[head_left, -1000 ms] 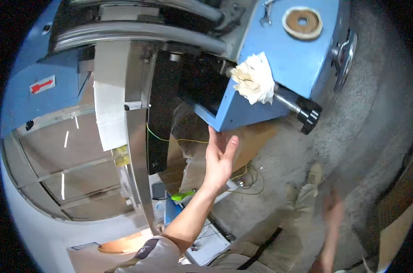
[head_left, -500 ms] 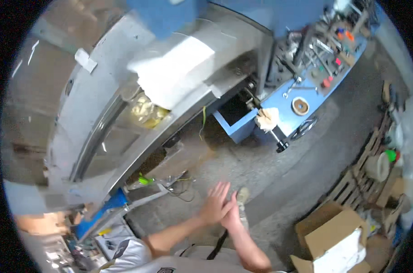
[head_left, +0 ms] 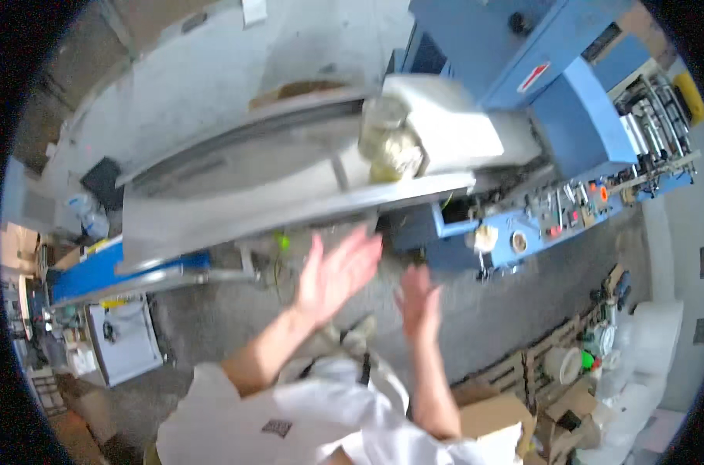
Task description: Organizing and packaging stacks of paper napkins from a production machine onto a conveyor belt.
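Note:
My left hand (head_left: 338,271) is raised in front of me with its fingers spread, palm up or turned inward, and holds nothing. A short gap to its right, my right hand (head_left: 419,302) is also bare, its fingers apart and somewhat blurred. Both hands hang in the air above the floor, just this side of a long grey metal machine bed (head_left: 305,205). On that bed lies a clear bag with yellowish, shiny contents (head_left: 397,155), beside a white sheet or cover (head_left: 457,128).
A blue machine (head_left: 515,54) rises at the far right. Its blue ledge (head_left: 491,242) carries several wrenches, small tools and a round dish (head_left: 519,242). At left are a blue conveyor belt (head_left: 88,280) and a grey-topped table (head_left: 123,341). Cardboard boxes (head_left: 491,415) and wooden pallets (head_left: 495,376) lie at lower right.
My hands were pressed together and have come apart, the left one moving left and up. My view has swung, so the machine bed now lies more level across it.

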A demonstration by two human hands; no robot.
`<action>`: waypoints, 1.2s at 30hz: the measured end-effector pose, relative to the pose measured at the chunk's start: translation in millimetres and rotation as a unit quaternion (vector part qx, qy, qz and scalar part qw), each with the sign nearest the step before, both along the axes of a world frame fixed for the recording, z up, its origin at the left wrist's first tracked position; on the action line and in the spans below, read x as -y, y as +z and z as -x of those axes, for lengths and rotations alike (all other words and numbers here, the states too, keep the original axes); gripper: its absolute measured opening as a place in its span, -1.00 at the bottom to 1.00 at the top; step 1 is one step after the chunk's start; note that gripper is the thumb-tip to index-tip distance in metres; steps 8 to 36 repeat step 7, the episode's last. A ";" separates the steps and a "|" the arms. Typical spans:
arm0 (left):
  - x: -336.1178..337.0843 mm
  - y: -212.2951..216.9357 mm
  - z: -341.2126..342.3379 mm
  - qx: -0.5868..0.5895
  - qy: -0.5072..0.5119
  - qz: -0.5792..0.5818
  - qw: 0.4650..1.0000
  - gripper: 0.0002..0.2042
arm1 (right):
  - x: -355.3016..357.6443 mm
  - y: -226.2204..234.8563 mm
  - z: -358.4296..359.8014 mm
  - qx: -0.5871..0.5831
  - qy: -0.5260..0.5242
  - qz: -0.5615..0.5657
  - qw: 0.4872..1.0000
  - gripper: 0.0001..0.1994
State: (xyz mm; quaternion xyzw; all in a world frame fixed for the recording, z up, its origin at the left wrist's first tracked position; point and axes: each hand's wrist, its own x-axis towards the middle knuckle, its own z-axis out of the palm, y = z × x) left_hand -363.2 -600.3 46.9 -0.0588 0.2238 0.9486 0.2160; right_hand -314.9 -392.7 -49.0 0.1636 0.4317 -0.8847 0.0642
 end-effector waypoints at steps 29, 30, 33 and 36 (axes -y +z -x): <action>17.9 30.1 5.1 -0.143 0.042 0.096 0.984 -0.23 | 3.9 80.2 32.3 -0.151 0.039 0.230 0.961 -0.25; 17.9 30.1 5.1 -0.143 0.042 0.096 0.984 -0.23 | 3.9 80.2 32.3 -0.151 0.039 0.230 0.961 -0.25; 17.9 30.1 5.1 -0.143 0.042 0.096 0.984 -0.23 | 3.9 80.2 32.3 -0.151 0.039 0.230 0.961 -0.25; 17.9 30.1 5.1 -0.143 0.042 0.096 0.984 -0.23 | 3.9 80.2 32.3 -0.151 0.039 0.230 0.961 -0.25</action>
